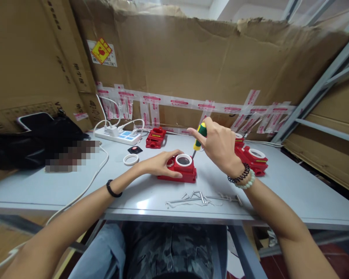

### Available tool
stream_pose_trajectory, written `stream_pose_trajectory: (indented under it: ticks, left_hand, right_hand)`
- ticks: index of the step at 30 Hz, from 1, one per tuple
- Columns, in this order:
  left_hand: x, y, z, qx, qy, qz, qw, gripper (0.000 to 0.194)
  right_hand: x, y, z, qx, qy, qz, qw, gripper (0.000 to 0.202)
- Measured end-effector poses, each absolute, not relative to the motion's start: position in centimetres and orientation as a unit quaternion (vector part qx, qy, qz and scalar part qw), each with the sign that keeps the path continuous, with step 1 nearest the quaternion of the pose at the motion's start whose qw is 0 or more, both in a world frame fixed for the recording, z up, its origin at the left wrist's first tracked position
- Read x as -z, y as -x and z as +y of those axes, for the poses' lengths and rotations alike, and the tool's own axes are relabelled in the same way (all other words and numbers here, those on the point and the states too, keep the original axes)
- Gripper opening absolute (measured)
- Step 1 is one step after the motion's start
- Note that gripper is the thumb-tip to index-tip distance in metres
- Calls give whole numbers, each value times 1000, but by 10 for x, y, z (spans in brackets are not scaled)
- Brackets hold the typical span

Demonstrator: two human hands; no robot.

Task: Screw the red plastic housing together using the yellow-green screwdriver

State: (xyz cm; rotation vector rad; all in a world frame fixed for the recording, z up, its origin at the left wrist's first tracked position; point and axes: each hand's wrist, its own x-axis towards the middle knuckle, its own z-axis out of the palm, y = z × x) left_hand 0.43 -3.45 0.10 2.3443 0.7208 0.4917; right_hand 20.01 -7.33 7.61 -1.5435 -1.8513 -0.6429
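My left hand (159,163) lies flat on the left side of a red plastic housing (186,173) with a white ring in its top, pressing it to the grey table (279,193). My right hand (218,145) grips a screwdriver (200,135) with a green and yellow handle, held upright. Its tip reaches down to the housing's back right corner.
Loose screws and metal pins (203,198) lie near the table's front edge. More red housings sit at the back (156,137) and at the right (254,157). A white ring (130,159), a power strip (119,135), a black bag (43,139) and cardboard walls surround the table.
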Motion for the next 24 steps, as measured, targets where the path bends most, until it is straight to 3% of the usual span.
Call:
stream_pose_trajectory:
  ticks: [5, 9, 12, 15, 21, 24]
  left_hand:
    - [-1, -4, -34, -187, -893, 266, 312, 68]
    - [-1, -4, -34, -185, -892, 267, 313, 67]
    - [-1, -4, -34, -184, -894, 265, 312, 67]
    - [-2, -3, -34, -180, -895, 275, 302, 69]
    - [-3, -1, -35, -176, -899, 272, 296, 67]
    - [-4, -1, -35, -173, -901, 274, 289, 67]
  right_hand:
    - [-74, -202, -73, 190, 540, -749, 334, 22]
    - [-78, -207, -69, 142, 525, -769, 337, 27]
    - [-93, -211, -64, 68, 488, -820, 291, 27]
    - [-110, -217, -57, 14, 462, -866, 189, 25]
    - [-125, -217, -51, 192, 551, -807, 91, 36]
    - [-135, -207, -53, 163, 557, -813, 40, 37]
